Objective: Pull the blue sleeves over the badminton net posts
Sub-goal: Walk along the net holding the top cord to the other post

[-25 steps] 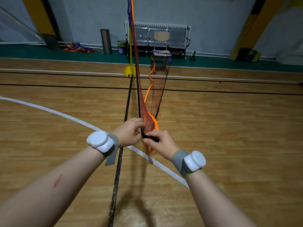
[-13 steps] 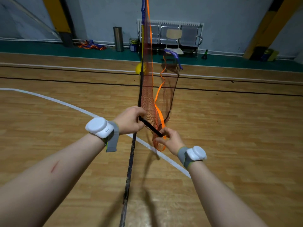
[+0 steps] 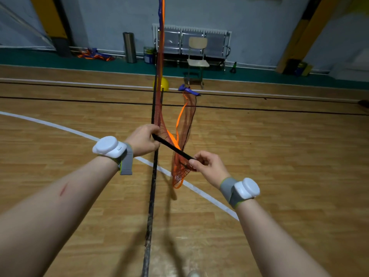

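An orange-red badminton net [image 3: 184,124] hangs slack in front of me. My left hand [image 3: 142,139] grips one end of the net's black edge strip [image 3: 172,147]. My right hand [image 3: 209,168] pinches the other end, lower and to the right, with bunched mesh hanging below it. The strip is taut between my hands. A blue sleeve [image 3: 188,89] at the net's far end lies on the floor near the chair. Another part of the net rises along a far post [image 3: 160,47] with a yellow base [image 3: 163,83]; blue fabric shows near its top.
A wooden chair [image 3: 197,56] stands at the court's far edge before a row of metal seats [image 3: 213,44]. A metal bin [image 3: 129,47] and a paint can [image 3: 148,54] stand left of it. A black line [image 3: 152,186] runs along the wooden floor under my hands.
My hands moved apart, right hand going down and right, stretching the black strip between them. The blue sleeve came off the chair and dropped to the floor.
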Demonstrator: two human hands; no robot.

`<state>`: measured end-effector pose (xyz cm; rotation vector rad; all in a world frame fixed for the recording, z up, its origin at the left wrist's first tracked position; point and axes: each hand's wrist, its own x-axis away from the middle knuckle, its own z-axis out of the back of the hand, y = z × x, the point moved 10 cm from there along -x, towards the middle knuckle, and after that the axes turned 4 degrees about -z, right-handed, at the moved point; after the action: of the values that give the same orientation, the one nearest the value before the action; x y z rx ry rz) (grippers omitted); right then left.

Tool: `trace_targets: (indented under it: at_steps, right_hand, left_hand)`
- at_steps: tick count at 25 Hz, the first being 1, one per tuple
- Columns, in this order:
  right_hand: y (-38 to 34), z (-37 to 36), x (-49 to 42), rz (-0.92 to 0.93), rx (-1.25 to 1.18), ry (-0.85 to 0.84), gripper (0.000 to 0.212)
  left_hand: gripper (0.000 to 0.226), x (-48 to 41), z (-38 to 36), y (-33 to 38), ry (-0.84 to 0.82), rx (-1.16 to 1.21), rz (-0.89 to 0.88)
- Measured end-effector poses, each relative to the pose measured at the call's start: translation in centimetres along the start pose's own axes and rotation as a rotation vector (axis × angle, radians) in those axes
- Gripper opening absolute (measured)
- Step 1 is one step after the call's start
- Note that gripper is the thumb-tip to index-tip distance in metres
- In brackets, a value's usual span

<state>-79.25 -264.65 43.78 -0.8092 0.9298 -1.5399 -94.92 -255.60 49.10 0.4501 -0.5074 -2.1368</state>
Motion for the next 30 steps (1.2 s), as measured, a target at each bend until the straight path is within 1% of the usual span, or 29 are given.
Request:
trace_targets:
  at_steps: [3,5,9,11,14,16,17,20,23,26,28,30]
  right_hand:
    - [-1.4,0.2,2.2,0.024,-0.080,0.021,0.008]
    - [-2.3,0.4,3.0,0.055,-0.062,0.032,0.006]
    - [-3.1,1.3,4.1,0.116,0.017,0.044,0.015]
    - [-2.5,2.0,3.9,0.107,0.032,0.046,0.016]
    - [-1.4,3.4,3.4,0.113,0.125,0.077,0.015]
    - [-0.2,3.6,3.0,0.082,0.189,0.078,0.031]
    - [0.6,3.3,3.0,0.051,0.196,0.052,0.034]
    - [2.3,2.7,2.7,-0.013,0.101,-0.003,0.021]
    - [3.0,3.1,2.8,-0.019,0.010,-0.019,0.025]
    - [3.9,3.5,3.1,-0.019,0.087,-0.036,0.033]
    - [4.4,4.5,3.5,-0.019,0.075,-0.032,0.032]
    - [4.7,5.6,4.2,-0.014,-0.002,-0.040,0.028]
  left_hand:
    - [0.017,0.4,-1.4,1.2,-0.044,-0.019,-0.039]
    - [0.019,0.6,-2.3,2.6,-0.079,-0.040,-0.083]
    - [0.022,1.8,-4.5,7.2,-0.125,-0.044,-0.249]
    - [0.025,2.3,-5.3,8.6,-0.149,-0.060,-0.273]
    - [0.023,2.3,-4.8,9.8,-0.101,-0.043,-0.232]
    - [0.017,2.3,-4.3,10.6,-0.082,-0.027,-0.207]
    - [0.014,2.4,-4.2,11.2,-0.079,-0.024,-0.196]
    - [0.008,2.7,-3.4,12.3,-0.065,-0.017,-0.157]
    - [0.007,3.0,-2.4,12.4,-0.021,-0.008,-0.111]
    - [0.011,3.2,-1.3,11.6,0.009,0.006,-0.067]
    - [0.013,3.1,-1.1,11.0,0.016,0.022,-0.031]
    - [0.010,3.0,-1.7,10.5,0.016,0.006,0.005]
